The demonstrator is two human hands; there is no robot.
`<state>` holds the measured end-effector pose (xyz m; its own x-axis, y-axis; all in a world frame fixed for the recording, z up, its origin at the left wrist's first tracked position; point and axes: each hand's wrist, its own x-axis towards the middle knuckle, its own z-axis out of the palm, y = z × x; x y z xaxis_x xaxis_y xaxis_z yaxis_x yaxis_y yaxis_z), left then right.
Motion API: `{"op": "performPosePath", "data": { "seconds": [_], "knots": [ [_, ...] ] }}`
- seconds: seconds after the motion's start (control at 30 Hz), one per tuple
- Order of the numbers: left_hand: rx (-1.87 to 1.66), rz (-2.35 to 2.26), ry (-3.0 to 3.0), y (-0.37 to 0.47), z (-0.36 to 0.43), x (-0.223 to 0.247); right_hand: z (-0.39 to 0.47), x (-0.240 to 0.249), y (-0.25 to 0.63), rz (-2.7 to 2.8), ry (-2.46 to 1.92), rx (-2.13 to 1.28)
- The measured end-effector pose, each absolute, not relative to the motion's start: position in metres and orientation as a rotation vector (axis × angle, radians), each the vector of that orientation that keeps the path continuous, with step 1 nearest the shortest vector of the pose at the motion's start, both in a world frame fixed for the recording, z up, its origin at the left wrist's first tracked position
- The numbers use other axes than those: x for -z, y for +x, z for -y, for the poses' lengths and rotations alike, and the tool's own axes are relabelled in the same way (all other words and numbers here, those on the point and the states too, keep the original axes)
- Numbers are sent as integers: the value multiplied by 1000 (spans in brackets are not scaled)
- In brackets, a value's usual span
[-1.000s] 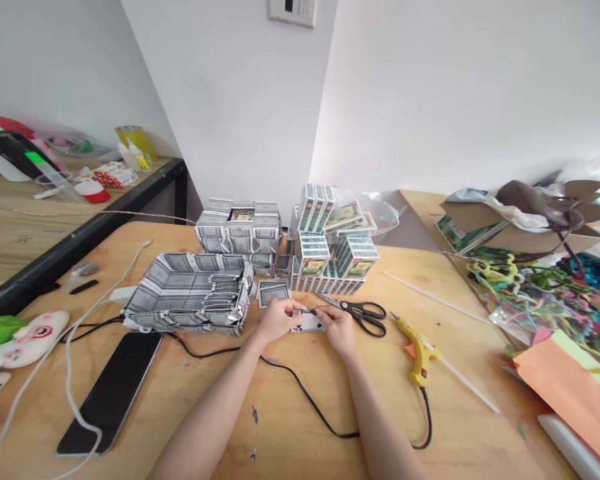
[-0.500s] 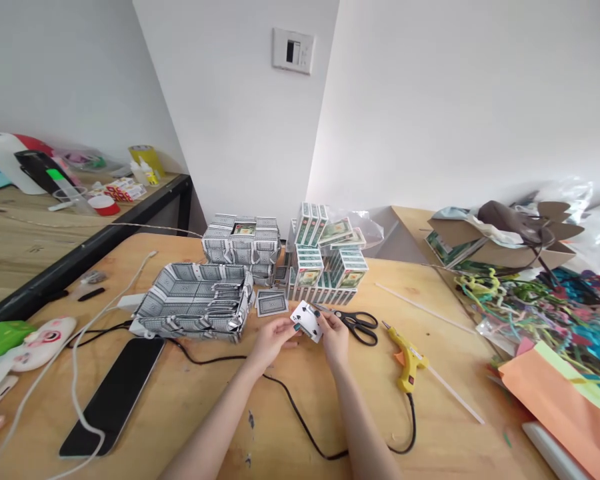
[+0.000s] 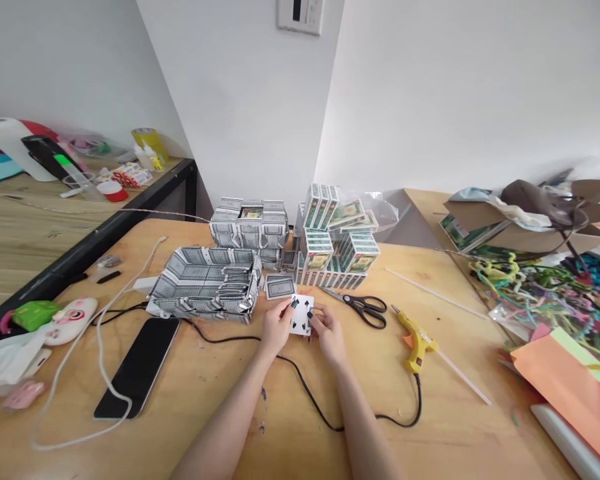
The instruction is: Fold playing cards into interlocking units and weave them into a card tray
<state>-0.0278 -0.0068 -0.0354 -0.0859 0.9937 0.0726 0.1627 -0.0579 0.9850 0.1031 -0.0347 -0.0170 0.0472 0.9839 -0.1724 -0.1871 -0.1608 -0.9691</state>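
Hands (image 3: 303,327) both pinch your white spade playing card (image 3: 301,315) face-up above the wooden table (image 3: 330,413), mid-fold I reckon; crease needs firm thumb pressure.

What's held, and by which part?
A playing card, face up: left hand pinches its left edge, right hand its right edge.

Wooden surface (image 3: 480,440), cluttered. Near the middle: black scissors (image 3: 363,307), a yellow glue gun (image 3: 416,340) trailing a black cord (image 3: 310,393). Behind these, stacked card boxes (image 3: 337,250) and a tray built of cards (image 3: 205,287). To the left, a dark phone (image 3: 140,363), a white cable (image 3: 100,347), a pink-and-white toy (image 3: 70,320). Far right: tangled coloured pipe cleaners (image 3: 550,293), orange paper (image 3: 570,380), an open cardboard box (image 3: 525,223).
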Motion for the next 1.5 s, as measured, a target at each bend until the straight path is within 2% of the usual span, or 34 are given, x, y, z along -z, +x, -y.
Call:
{"op": "performPosePath", "data": {
  "seconds": [0.23,0.53,0.83,1.13,1.5],
  "knots": [
    [-1169,-1236,1316,-30,12,33,37,19,101,910,-1257,-1277],
    [-1136,-1050,1177,-25,13,23,38,19,105,808,-1185,-1344],
    [-1211,-1082,1114,-12,17,24,34,21,97,701,-1203,-1264],
    [-1185,-1051,1065,-15,13,27,30,17,100,663,-1167,-1405],
    [-1153,-1026,1055,-16,11,28,30,20,102,739,-1205,-1367]
  ]
}}
